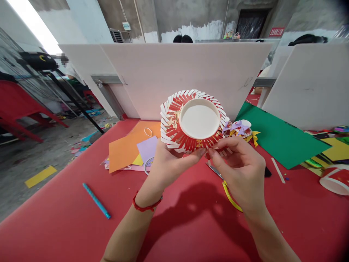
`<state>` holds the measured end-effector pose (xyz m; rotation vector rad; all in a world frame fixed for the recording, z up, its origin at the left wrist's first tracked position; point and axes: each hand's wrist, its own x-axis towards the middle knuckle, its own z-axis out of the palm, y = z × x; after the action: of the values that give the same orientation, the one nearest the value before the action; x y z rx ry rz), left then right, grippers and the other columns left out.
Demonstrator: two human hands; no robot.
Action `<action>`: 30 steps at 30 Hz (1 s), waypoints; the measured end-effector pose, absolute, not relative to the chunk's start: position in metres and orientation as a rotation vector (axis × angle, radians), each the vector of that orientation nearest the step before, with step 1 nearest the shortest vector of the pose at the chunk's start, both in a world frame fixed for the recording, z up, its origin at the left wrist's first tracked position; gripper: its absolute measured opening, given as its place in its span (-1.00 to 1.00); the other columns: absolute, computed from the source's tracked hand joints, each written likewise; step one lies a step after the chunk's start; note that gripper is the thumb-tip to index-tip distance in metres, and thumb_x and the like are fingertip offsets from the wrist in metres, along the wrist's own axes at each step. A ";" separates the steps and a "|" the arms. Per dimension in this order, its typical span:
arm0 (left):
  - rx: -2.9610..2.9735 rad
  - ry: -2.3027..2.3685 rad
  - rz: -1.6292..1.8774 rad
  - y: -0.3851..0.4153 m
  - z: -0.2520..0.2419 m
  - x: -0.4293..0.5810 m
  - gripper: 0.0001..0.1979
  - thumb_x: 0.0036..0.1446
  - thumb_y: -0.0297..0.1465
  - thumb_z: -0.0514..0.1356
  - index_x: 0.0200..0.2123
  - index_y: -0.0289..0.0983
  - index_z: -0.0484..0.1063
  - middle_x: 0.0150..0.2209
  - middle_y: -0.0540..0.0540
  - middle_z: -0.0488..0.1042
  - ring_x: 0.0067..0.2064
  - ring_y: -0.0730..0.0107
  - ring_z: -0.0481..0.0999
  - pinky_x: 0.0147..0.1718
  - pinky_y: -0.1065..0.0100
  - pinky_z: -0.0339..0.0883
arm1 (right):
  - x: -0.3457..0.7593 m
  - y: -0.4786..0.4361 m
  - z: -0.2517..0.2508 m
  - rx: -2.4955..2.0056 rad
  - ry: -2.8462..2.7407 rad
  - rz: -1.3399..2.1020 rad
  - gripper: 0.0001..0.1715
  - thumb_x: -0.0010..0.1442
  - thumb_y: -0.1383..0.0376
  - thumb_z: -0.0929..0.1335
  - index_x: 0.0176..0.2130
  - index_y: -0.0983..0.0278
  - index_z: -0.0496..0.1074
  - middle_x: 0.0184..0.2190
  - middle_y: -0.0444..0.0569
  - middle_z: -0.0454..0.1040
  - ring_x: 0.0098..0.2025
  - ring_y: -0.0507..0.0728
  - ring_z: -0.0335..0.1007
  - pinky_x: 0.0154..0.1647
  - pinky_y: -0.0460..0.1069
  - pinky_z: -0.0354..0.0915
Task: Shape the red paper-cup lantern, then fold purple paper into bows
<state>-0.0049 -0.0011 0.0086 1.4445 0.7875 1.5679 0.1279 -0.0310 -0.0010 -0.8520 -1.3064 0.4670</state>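
Note:
A paper cup (200, 119) is raised above the table with its round white base facing me. Its red printed wall is cut into many strips that fan outward, their white tips folded into a slanted, woven-looking rim. My left hand (174, 160) grips the cup from below left, thumb along the lower edge. With thumb and fingers closed, my right hand (238, 165) pinches strips at the lower right of the rim. Some strips there hang loose. Scissors with yellow handles (230, 196) lie under my right hand, partly hidden by it.
Orange paper (124, 151), purple paper (147, 148) and a tape roll (148, 165) lie at left. A blue pen (96, 201) is nearer. At right are green card (283, 134), another cup (336, 180) and small paper flowers (241, 127). White boards (177, 76) stand behind.

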 end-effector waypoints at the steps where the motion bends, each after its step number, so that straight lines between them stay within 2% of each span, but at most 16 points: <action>1: 1.468 0.789 1.561 -0.001 0.010 -0.006 -0.73 -0.20 -0.54 0.45 -0.36 -0.25 0.55 -0.32 -0.05 0.67 -0.25 0.25 0.64 -0.23 0.36 0.56 | 0.127 -0.031 -0.001 -0.858 -1.275 0.485 -0.83 0.05 0.47 0.43 -0.41 0.21 0.44 -0.47 -0.17 0.51 -0.44 0.03 0.50 -0.48 -0.11 0.47; 4: 1.520 0.808 1.530 -0.003 0.012 -0.009 -0.76 -0.21 -0.52 0.46 -0.40 -0.26 0.55 -0.39 -0.04 0.65 -0.31 0.25 0.63 -0.29 0.37 0.56 | 0.127 -0.032 0.000 -0.883 -1.230 0.511 -0.81 0.04 0.46 0.45 -0.39 0.20 0.42 -0.46 -0.20 0.51 -0.42 0.01 0.52 -0.44 -0.14 0.49; 10: 1.555 0.872 1.514 -0.003 0.011 -0.012 -0.69 -0.21 -0.47 0.46 -0.30 -0.27 0.55 -0.33 -0.09 0.66 -0.23 0.16 0.64 -0.26 0.33 0.55 | 0.126 -0.032 -0.001 -0.874 -1.259 0.515 -0.81 0.05 0.46 0.46 -0.39 0.19 0.42 -0.45 -0.20 0.52 -0.41 0.00 0.52 -0.40 -0.14 0.49; 15: 1.601 0.914 1.508 -0.001 0.011 -0.015 -0.81 -0.18 -0.45 0.44 -0.46 -0.27 0.49 -0.50 -0.04 0.58 -0.28 0.17 0.62 -0.30 0.34 0.54 | 0.131 -0.035 0.002 -0.834 -1.372 0.540 -0.79 0.09 0.49 0.43 -0.36 0.20 0.42 -0.46 -0.23 0.50 -0.49 -0.03 0.50 -0.45 -0.15 0.48; 19: 1.675 0.991 1.514 -0.002 0.012 -0.017 -0.83 -0.19 -0.50 0.40 -0.54 -0.25 0.45 -0.59 0.01 0.51 -0.28 0.17 0.61 -0.30 0.34 0.53 | 0.136 -0.040 0.005 -0.814 -1.356 0.579 -0.80 0.14 0.49 0.42 -0.35 0.19 0.43 -0.44 -0.26 0.48 -0.48 -0.07 0.48 -0.44 -0.21 0.46; 24: 1.484 0.917 1.510 -0.004 0.015 -0.015 -0.86 -0.23 -0.55 0.37 -0.51 -0.26 0.53 -0.52 0.02 0.58 -0.37 0.30 0.59 -0.41 0.44 0.50 | 0.135 -0.037 0.001 -0.838 -1.516 0.389 -0.78 0.17 0.53 0.38 -0.33 0.20 0.42 -0.44 -0.23 0.50 -0.43 -0.04 0.47 -0.36 -0.16 0.44; 30: 1.184 0.661 1.284 0.001 0.011 -0.014 -0.85 -0.25 -0.55 0.47 -0.66 -0.26 0.57 -0.64 0.05 0.52 -0.56 0.54 0.48 -0.52 0.57 0.41 | 0.132 -0.033 -0.002 -0.803 -1.667 0.032 -0.75 0.16 0.56 0.37 -0.30 0.21 0.41 -0.40 -0.16 0.57 -0.36 0.01 0.53 -0.30 -0.12 0.45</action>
<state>-0.0138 0.0013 0.0108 1.1838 0.6609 1.2839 0.1316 -0.0328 -0.0023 -0.8029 -1.6672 0.0316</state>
